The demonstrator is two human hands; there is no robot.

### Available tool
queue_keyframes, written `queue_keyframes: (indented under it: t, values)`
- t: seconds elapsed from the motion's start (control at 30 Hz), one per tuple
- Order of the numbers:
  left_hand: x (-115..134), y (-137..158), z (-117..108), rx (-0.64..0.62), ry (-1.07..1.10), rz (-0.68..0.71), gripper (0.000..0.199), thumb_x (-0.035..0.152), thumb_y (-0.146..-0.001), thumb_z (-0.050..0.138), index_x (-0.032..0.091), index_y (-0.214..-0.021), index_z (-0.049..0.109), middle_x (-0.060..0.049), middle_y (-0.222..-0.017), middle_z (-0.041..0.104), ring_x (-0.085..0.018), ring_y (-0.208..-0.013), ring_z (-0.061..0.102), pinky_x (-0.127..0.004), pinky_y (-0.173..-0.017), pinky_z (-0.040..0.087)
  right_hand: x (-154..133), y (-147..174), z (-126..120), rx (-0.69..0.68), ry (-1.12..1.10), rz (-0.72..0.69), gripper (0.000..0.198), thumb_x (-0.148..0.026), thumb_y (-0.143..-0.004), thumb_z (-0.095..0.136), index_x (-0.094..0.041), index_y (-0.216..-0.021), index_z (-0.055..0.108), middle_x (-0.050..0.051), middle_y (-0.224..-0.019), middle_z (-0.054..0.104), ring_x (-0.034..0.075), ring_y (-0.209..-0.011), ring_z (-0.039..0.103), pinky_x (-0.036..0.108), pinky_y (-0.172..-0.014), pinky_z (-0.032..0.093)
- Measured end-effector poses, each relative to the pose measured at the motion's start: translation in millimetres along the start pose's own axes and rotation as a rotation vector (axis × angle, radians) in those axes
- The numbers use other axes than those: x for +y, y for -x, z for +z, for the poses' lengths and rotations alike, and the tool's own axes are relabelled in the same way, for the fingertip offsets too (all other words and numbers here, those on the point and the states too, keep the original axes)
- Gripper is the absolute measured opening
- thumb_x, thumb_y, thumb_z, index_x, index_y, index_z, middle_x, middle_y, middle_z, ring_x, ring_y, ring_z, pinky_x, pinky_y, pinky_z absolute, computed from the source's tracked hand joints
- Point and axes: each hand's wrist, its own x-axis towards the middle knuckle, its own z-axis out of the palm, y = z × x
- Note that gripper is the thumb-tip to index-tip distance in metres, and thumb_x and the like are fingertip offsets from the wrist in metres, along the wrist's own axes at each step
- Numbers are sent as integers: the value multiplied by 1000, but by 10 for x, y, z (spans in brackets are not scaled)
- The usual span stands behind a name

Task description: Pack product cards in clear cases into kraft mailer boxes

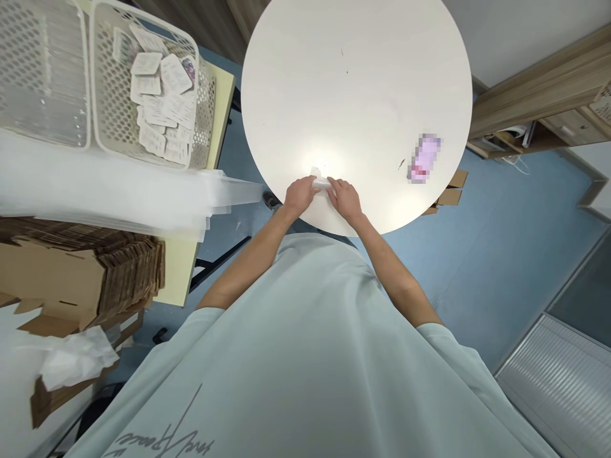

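Near the front edge of the round white table (353, 76), my two hands grip a small white wrapped bundle (321, 183) from either end. My left hand (300, 194) has its fingers closed on the left end. On the right end, the thumb and fingers of my right hand (345, 198) are pressed against it. A loose white flap sticks up on the bundle's far side, by my left fingertips. What lies inside the wrapping is hidden.
A blurred-out pink and purple object (424, 158) lies at the table's right. On the left are a white basket (203, 117) of white packets, a stack of thin white sheets (119, 194) reaching toward the table, and folded cardboard boxes (128, 273). More cardboard (451, 196) sits beyond the right edge.
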Motion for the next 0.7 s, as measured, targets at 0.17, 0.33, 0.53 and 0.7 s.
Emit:
queue_keyframes:
  t: [0.17, 0.33, 0.53, 0.7]
  values:
    - [7, -150, 109, 86, 83, -92, 44, 43, -110, 67, 21, -147, 73, -20, -140, 73, -44, -131, 72, -57, -115, 58, 12, -194, 11, 59, -4, 37, 53, -41, -119, 49, -21, -167, 61, 20, -155, 65, 38, -142, 60, 57, -121, 56]
    - [22, -237, 141, 124, 135, -158, 46, 42, -108, 72, 24, -151, 73, -20, -141, 68, -44, -130, 70, -58, -111, 61, 7, -337, 20, 28, 15, 30, 43, -27, -118, 51, -20, -156, 69, 18, -157, 66, 37, -150, 55, 57, -124, 53]
    - [-22, -123, 150, 182, 150, -148, 38, 43, -107, 73, 25, -141, 73, -17, -136, 69, -39, -127, 69, -53, -110, 62, 31, -385, -29, -14, -16, 48, 31, -22, -111, 61, -17, -137, 76, 18, -143, 71, 37, -132, 65, 56, -118, 57]
    - [-97, 15, -15, 207, 170, -263, 39, 35, -104, 77, 22, -139, 66, -18, -141, 68, -35, -130, 69, -50, -118, 57, -139, -250, 194, 32, -156, 325, 12, -32, -105, 75, -22, -103, 70, 12, -113, 76, 30, -99, 70, 48, -99, 61]
